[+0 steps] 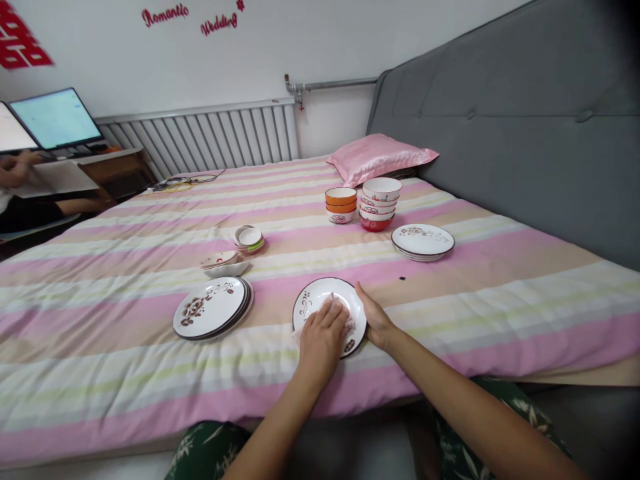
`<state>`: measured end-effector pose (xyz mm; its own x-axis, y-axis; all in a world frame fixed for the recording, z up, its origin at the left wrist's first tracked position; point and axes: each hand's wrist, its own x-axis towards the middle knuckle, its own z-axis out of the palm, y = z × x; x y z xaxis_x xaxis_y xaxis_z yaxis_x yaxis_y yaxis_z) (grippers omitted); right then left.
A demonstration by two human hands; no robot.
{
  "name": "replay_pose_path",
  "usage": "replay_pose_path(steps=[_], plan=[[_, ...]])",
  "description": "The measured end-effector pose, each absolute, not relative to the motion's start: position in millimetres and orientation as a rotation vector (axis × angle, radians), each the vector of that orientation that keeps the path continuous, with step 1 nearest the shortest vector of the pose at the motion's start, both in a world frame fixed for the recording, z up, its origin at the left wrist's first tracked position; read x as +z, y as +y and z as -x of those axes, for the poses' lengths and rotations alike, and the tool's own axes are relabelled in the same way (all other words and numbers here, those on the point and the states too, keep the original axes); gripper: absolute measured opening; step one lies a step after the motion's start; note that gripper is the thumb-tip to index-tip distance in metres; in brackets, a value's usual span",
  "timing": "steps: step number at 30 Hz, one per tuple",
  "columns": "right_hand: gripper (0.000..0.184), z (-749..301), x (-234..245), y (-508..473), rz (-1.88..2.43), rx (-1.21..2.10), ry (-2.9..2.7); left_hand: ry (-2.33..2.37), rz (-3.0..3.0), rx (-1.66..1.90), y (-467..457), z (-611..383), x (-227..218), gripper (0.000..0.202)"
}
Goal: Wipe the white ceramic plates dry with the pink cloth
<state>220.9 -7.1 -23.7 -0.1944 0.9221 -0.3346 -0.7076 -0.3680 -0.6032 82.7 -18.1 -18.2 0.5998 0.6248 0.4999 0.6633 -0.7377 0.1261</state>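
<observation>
A white plate (309, 293) with a dark rim and brown flower print rests on the striped bedspread in front of me. My left hand (324, 333) presses a thin pale cloth or tissue (351, 325) onto the plate's face, with the fingers bent over it and covering much of it. At the plate's right edge, my right hand (376, 321) grips the rim, thumb up along the side. Left of the plate lies a stack of similar plates (213, 307). Another plate stack (423, 240) sits farther back on the right.
Orange and white bowls (341, 197) stand beside a taller bowl stack (380, 200). Small dishes (249, 237) and shallow dishes (226, 265) lie at left. A pink pillow (381, 159) rests near the grey headboard (500, 120). Another person's arm (17, 170) is by the monitors (56, 119).
</observation>
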Motion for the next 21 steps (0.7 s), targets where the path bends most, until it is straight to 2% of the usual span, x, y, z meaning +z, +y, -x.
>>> replay_pose_path(steps=[16, 21], plan=[[0.055, -220, -23, -10, 0.896, 1.748, -0.454, -1.31, 2.69, -0.801, 4, -64, -17, 0.029], [0.053, -220, -20, -10, 0.916, 1.735, -0.455, -1.323, 2.723, -0.901, 0, -60, -11, 0.033]])
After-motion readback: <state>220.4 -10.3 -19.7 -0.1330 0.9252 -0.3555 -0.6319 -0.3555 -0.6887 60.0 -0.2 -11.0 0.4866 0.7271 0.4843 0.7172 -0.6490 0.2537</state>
